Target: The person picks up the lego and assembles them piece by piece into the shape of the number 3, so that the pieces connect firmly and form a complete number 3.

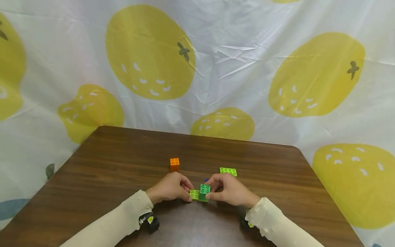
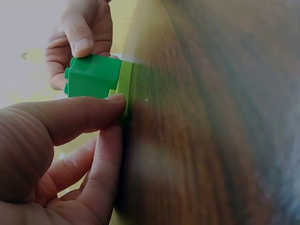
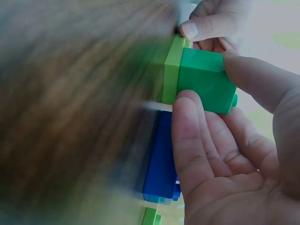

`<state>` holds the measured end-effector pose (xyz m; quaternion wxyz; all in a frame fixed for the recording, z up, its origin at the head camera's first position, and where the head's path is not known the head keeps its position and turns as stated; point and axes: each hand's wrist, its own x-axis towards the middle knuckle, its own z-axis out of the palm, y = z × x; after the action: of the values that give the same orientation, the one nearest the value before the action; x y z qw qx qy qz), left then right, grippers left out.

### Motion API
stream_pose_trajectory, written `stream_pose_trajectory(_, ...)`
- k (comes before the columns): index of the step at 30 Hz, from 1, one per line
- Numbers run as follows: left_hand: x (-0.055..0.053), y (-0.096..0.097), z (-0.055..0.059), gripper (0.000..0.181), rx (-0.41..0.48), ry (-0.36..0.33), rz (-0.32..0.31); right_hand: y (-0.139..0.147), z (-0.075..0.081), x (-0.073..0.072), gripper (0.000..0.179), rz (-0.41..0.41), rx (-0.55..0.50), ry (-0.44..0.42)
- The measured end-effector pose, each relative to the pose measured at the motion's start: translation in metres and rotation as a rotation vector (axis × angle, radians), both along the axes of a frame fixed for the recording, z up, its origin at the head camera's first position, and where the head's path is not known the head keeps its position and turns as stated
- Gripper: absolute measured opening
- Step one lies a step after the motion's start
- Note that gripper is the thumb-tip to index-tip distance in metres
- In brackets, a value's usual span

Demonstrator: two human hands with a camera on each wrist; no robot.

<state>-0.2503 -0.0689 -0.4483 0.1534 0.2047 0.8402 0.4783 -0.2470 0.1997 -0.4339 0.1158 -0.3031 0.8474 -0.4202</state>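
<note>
A tall green toy brick (image 1: pixel 205 191) sits on the right part of a flat lime-green toy brick (image 1: pixel 194 194), which lies on the table. My left hand (image 1: pixel 170 188) pinches the left end of the flat brick between thumb and index finger, as the left wrist view shows. From the other side my right hand (image 1: pixel 232 190) holds the green brick, thumb on one face and fingertips on another. In the right wrist view a blue brick (image 3: pixel 159 159) stands beside the right fingers, apart from the flat brick; the head view shows only a bit of it.
On the brown wooden table (image 1: pixel 123 164), an orange brick (image 1: pixel 174 165) stands beyond my left hand. A lime-green brick (image 1: pixel 228 171) lies just behind my right hand, partly covered by it. A fruit-patterned cloth (image 1: pixel 231 79) hangs behind the table's far edge.
</note>
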Motion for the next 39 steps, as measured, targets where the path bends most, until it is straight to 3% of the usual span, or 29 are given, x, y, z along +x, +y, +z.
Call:
stream_pose_trajectory(20,-0.001,-0.001,0.0,0.031,0.007,-0.007,0.015,0.009,0.008,-0.009,0.025,0.01,-0.031,0.057)
stream_pose_trajectory(27,0.0,-0.002,-0.002,0.031,0.01,-0.011,0.004,0.01,0.011,-0.009,0.025,-0.079,-0.008,0.135)
stream_pose_trajectory(31,0.0,-0.001,-0.001,0.031,0.002,-0.006,0.006,0.013,0.01,-0.013,0.027,-0.141,-0.012,0.119)
stream_pose_trajectory(39,0.0,0.0,0.0,0.031,-0.007,-0.004,0.022,0.021,0.008,-0.021,0.03,-0.162,0.013,0.14)
